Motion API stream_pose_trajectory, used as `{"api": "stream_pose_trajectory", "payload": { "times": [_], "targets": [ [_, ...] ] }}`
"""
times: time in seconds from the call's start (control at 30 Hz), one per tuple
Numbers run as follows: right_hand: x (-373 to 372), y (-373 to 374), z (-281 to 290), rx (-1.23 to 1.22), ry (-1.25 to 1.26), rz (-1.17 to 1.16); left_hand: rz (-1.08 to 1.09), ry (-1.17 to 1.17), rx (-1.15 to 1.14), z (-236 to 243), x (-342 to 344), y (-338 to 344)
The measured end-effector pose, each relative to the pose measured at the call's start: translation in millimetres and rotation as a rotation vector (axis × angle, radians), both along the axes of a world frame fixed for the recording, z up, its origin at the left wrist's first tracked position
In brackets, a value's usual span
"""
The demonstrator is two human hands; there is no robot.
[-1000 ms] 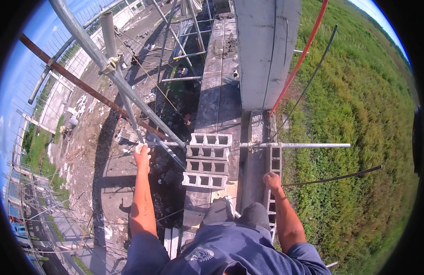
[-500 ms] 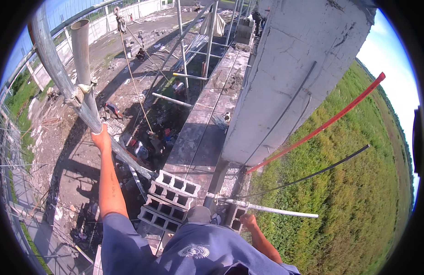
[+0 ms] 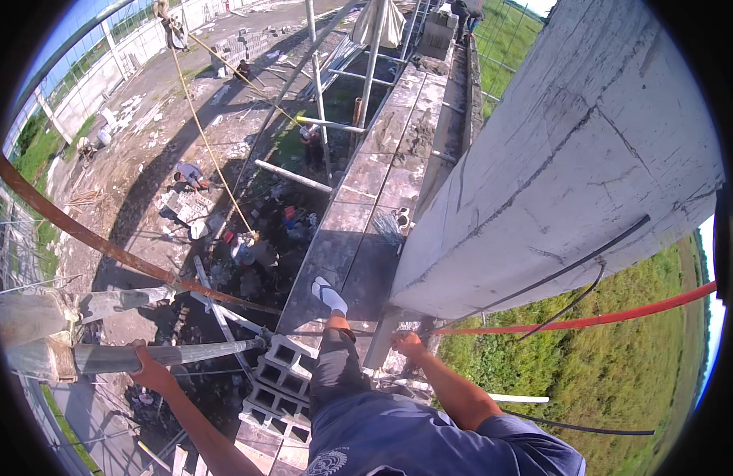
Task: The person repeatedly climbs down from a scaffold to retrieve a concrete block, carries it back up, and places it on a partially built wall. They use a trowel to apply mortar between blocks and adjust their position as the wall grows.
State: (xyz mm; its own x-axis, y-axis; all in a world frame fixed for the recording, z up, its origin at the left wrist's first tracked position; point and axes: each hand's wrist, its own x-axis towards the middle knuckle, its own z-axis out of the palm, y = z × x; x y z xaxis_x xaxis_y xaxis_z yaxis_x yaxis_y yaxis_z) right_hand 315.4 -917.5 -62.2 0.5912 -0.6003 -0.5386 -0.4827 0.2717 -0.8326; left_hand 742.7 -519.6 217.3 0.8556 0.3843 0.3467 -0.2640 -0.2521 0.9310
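Observation:
My left hand [image 3: 148,367] is closed round a grey metal scaffold pipe [image 3: 196,355], which meets another thick pipe at a tied joint [image 3: 63,337] on the left. Fingers curled, my right hand [image 3: 408,344] is at the foot of the pale concrete column [image 3: 557,182], close to the red bar [image 3: 573,325]. Whatever it may hold is hidden. Between my arms, one foot in a white sock and dark flip-flop [image 3: 327,293] stands on the plank walkway [image 3: 366,210]. Grey hollow concrete blocks [image 3: 281,386] are stacked just left of my leg.
Far below on the left, several people work on rubble-strewn ground, one bending near pale blocks [image 3: 188,206]. A yellowish rope [image 3: 198,131] runs down there. Scaffold poles [image 3: 315,87] line the walkway's left edge. Tall grass [image 3: 541,373] lies below on the right.
I have moved forward, with one foot now out on the walkway. My left hand is lower on the pipe in view. My right hand has gone from beside the blocks to the column's foot.

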Motion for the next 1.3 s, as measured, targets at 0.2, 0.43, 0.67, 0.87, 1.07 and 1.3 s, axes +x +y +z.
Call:
{"api": "stream_pose_trajectory", "payload": {
  "times": [0.2, 0.43, 0.67, 0.87, 1.07, 1.3],
  "targets": [
    [193.6, -120.1, -0.6, -0.110, 0.227, 0.283, 0.332, 0.250, 0.359, 12.0, -42.8, 17.2],
    [369.4, -273.0, 69.5, -0.203, 0.155, 0.258, 0.483, 0.497, 0.442, 26.3, -68.0, -17.8],
    [476.6, -369.2, 134.3, -0.136, 0.260, 0.329, 0.786, 0.226, 0.032, 20.9, -58.2, -53.2],
    [579.6, -453.4, 99.5, -0.279, 0.251, 0.752, 1.185, 0.463, -0.152, 28.9, -55.8, -69.8],
    [689.7, -499.2, 63.0, -0.324, 0.368, 0.986, 1.119, 0.496, -0.449, -30.8, -60.8, -181.5],
    [765.7, -459.3, 51.0, -0.272, 0.310, 1.066, 0.701, 0.989, -0.895, -178.6, -60.9, -429.3]
  ]
}}
